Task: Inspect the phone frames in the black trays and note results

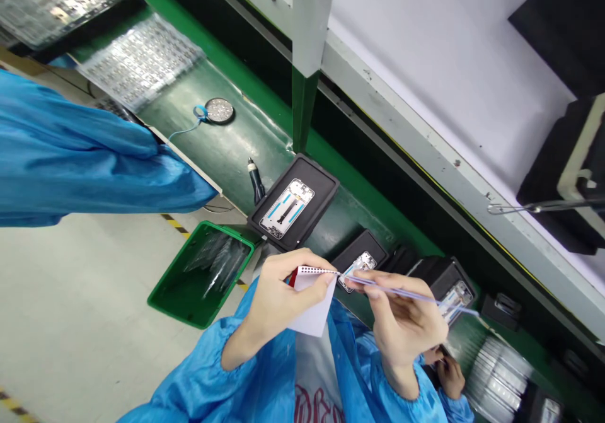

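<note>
Head view: the sheet (309, 312) is held in front of the person's torso, just off the near edge of the bench (265, 136). The left hand (278, 290) pinches it at the upper edge, thumb on the near face and fingers behind; this grip appears chosen to leave the dotted strip (314, 271) exposed along the top and its right end accessible. A red patch shows beside the strip. The right hand (401, 312) pinches a slim lilac tool (411, 294), probably tweezers, between thumb and fingers, pen-fashion, with its tail extending past the hand; such a hold would favour fine control at the tip. The tip meets the right end of the strip; whether it grips anything there cannot be told. Beyond the left hand, a phone frame (287, 208) lies flat in a black tray (321, 190), likely so placed to protect it and present its face within reach. A second frame (365, 263) is partly hidden by the right hand. A dark driver (255, 180) lies beside the first tray. The green bin (174, 290), containing clear plastic (217, 265), stands off the bench edge, presumably for easy access. A co-worker's sleeve (94, 152) crosses at far left.
</note>
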